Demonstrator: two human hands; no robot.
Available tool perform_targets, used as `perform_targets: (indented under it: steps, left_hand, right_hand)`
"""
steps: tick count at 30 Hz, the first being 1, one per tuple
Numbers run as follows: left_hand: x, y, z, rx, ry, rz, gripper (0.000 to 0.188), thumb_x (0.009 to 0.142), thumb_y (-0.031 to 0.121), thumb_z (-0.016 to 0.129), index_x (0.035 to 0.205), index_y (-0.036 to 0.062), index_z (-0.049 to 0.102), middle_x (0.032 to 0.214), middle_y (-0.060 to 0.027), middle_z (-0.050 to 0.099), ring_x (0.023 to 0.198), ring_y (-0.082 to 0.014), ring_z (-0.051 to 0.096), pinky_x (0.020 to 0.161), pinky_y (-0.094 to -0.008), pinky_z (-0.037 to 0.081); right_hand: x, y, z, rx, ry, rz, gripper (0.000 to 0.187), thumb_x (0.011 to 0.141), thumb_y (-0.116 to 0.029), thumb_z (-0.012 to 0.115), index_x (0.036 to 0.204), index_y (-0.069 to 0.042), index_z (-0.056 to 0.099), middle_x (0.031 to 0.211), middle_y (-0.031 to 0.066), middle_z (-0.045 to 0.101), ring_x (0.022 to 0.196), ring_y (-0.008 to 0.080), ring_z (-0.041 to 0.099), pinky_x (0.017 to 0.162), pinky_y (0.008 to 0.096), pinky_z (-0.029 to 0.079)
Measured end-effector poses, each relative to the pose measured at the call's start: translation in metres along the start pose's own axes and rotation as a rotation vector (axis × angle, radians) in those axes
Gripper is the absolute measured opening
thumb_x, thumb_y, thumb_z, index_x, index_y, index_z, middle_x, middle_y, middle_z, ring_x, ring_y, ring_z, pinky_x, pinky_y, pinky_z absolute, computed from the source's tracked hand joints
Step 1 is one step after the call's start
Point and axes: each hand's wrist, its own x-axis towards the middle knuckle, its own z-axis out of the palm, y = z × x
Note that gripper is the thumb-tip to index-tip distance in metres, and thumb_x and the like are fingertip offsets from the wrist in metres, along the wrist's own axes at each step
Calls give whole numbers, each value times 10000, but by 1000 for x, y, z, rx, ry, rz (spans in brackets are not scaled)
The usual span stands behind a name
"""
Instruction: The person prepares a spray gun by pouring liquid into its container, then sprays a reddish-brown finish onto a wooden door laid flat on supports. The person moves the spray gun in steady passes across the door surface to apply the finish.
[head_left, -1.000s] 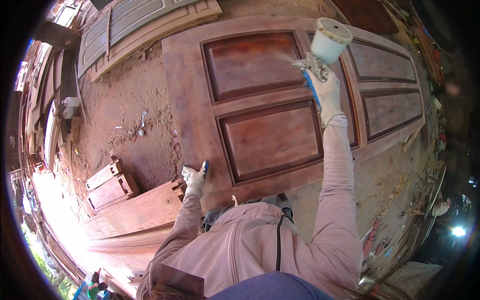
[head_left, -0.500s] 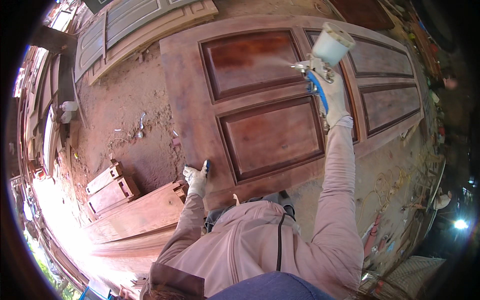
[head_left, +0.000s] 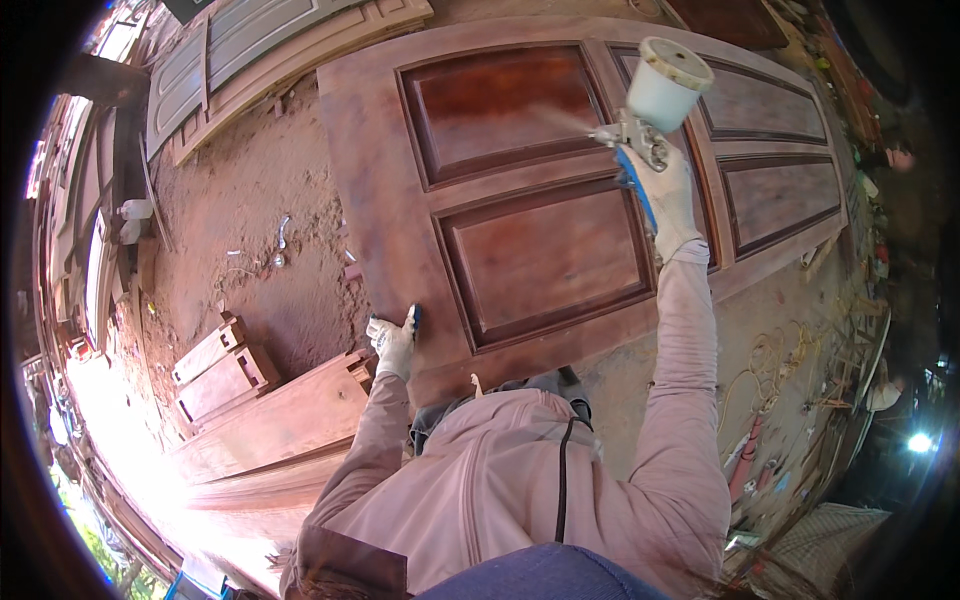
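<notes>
My right hand (head_left: 668, 195), in a pale glove, is closed round the blue-trimmed handle of a spray gun (head_left: 632, 140). A white paint cup (head_left: 665, 85) sits tilted on top of the gun. From its nozzle a faint mist blows left over the upper left panel of a reddish-brown wooden door (head_left: 540, 370). That panel (head_left: 500, 100) looks darker and glossier than the panel below it (head_left: 545, 260). My left hand (head_left: 394, 343), gloved with dark fingertips, rests at the door's near left edge. Its thumb and fingers are apart, and it holds nothing that I can see.
Stacked wooden boards (head_left: 280, 420) lie at the near left. Grey panelled doors (head_left: 250, 60) lie at the far left. A yellowish hose (head_left: 765, 365) coils on the ground to the right. Small scraps litter the dirt floor (head_left: 260, 180) left of the door.
The spray gun in my right hand has shifted slightly right. The mist still leaves its nozzle. My left hand stays at the door's edge, with the view slightly moved.
</notes>
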Motion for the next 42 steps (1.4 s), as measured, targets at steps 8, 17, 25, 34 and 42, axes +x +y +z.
perform_targets:
  steps: [8,17,25,34,42]
  left_hand:
    - [5,-1,0,-9,-48,-40,1278,635,778,708,1406,-137,258,1405,-319,338,1306,-446,379,1071,-485,367]
    - [-1,3,2,18,19,14,1191,704,728,697,1381,-159,280,1381,-331,361,1287,-457,390,1058,-490,376]
    - [2,-3,5,-13,58,75,1192,700,730,699,1357,-178,293,1348,-344,379,1283,-457,380,1046,-499,380]
    - [10,-5,3,-46,-10,13,1251,648,757,722,1379,-142,251,1354,-344,369,1280,-453,390,1049,-483,388]
    - [8,-5,8,15,86,89,1184,699,736,695,1341,-184,315,1323,-329,419,1276,-443,397,1046,-492,383]
  right_hand:
    - [-21,-44,26,505,-372,235,254,912,-141,684,1131,-13,674,886,43,693,728,83,637,616,239,503]
    - [-1,13,-44,29,65,208,292,897,-184,694,1110,14,676,898,73,711,738,133,676,661,286,526]
    - [-20,17,-54,-411,198,-45,299,878,-207,705,1083,8,680,887,87,713,734,172,678,680,306,528]
    - [-62,-55,-2,414,-364,304,282,917,-164,684,1158,-21,659,899,25,690,713,73,634,614,218,510]
    - [-65,-24,-41,274,-223,280,293,903,-151,700,1158,-11,663,914,34,697,747,83,659,610,227,534]
